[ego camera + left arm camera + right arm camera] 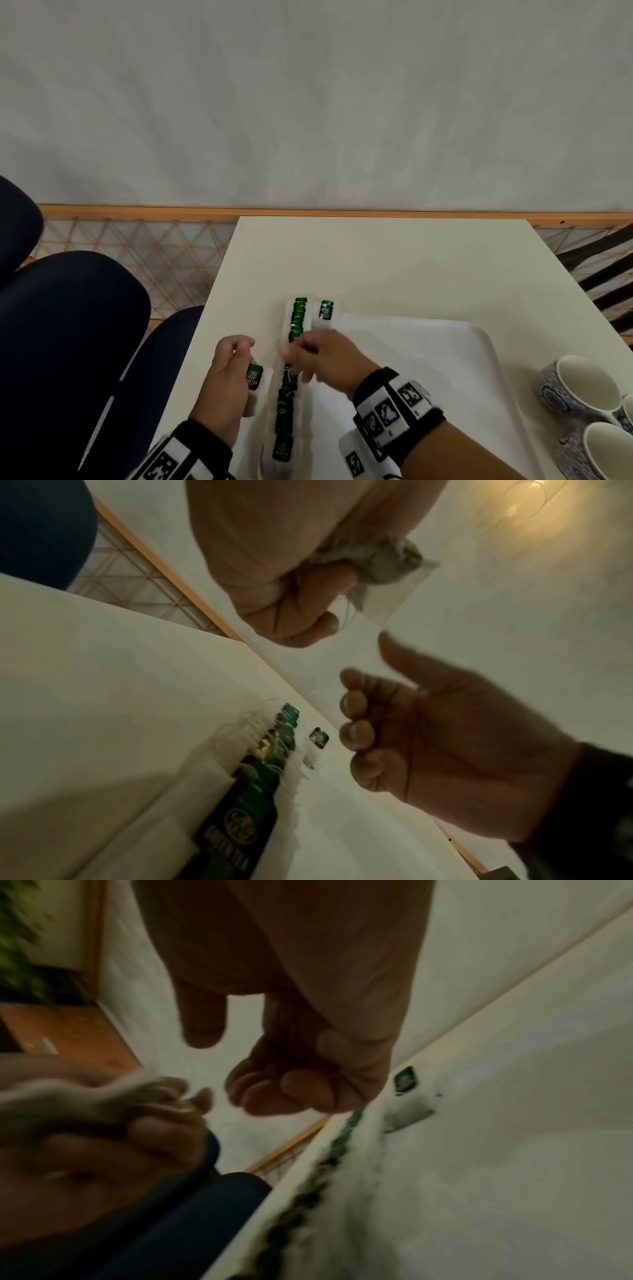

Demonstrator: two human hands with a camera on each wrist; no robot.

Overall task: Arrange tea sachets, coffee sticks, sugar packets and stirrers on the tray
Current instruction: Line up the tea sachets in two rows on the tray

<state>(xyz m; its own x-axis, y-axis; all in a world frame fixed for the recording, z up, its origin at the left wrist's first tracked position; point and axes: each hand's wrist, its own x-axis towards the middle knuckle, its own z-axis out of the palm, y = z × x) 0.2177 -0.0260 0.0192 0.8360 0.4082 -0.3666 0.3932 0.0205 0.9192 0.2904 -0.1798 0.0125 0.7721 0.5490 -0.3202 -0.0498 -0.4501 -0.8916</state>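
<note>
Green-tagged tea bags (289,377) lie in a long overlapping row running from near to far along the left edge of the white tray (445,359). One more tea bag (326,310) sits apart, just right of the row's far end. Above the middle of the row hovers the right hand (320,356), fingers curled in; blur hides whether it holds anything. To the row's left, the left hand (227,387) is clenched around a crumpled tea bag (254,376), its green tag showing. Blue-patterned cups (579,387) stand at the right, on the pale table (376,260).
</note>
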